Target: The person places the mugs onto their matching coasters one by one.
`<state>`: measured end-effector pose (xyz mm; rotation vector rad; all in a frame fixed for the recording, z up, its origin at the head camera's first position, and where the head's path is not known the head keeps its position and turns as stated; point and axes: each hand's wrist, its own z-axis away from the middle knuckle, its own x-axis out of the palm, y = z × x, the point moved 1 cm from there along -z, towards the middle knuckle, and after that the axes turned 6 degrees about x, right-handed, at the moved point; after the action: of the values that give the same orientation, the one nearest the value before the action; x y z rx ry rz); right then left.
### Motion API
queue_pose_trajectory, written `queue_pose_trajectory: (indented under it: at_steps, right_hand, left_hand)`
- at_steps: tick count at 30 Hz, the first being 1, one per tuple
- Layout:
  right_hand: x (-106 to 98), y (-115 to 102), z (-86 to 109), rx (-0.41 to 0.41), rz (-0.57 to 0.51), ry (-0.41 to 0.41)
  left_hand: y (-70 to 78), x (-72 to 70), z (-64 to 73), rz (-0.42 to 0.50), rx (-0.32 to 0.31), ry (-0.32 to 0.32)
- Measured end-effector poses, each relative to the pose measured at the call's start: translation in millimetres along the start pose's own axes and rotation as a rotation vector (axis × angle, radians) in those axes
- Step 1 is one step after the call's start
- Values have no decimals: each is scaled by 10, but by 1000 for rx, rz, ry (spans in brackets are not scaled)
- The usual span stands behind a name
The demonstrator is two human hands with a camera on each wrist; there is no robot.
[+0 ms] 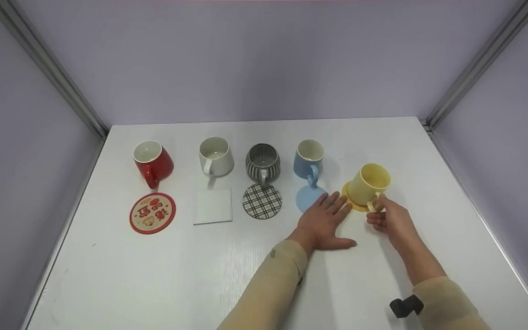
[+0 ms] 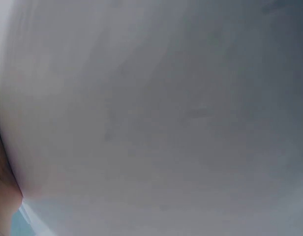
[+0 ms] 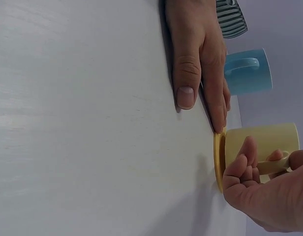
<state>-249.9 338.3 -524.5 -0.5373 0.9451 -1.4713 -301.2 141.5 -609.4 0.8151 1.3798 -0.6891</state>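
By its handle, my right hand (image 1: 392,217) pinches a yellow mug (image 1: 368,185), which is over a round yellow coaster (image 1: 347,195); in the right wrist view the mug's base is at the coaster (image 3: 219,160). My left hand (image 1: 326,224) lies flat on the table with fingers spread, its fingertips at the yellow coaster's left edge and partly covering a round light-blue coaster (image 1: 309,197). Behind that coaster stands a blue mug (image 1: 307,164). Only a sliver of the left hand (image 2: 4,196) shows in the left wrist view.
Further left stand a grey ribbed mug (image 1: 263,162) behind a checked round coaster (image 1: 262,201), a white mug (image 1: 220,160) behind a white square coaster (image 1: 213,206), and a red mug (image 1: 159,164) behind a red-rimmed coaster (image 1: 152,213). Walls enclose the white table (image 1: 154,279) at back and sides.
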Motion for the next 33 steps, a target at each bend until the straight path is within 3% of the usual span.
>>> queue_pose_trajectory:
  at_steps: [33]
  right_hand:
    - [24,33,-6,-14,-8,4]
  left_hand:
    - [8,5,-5,5,-3,7]
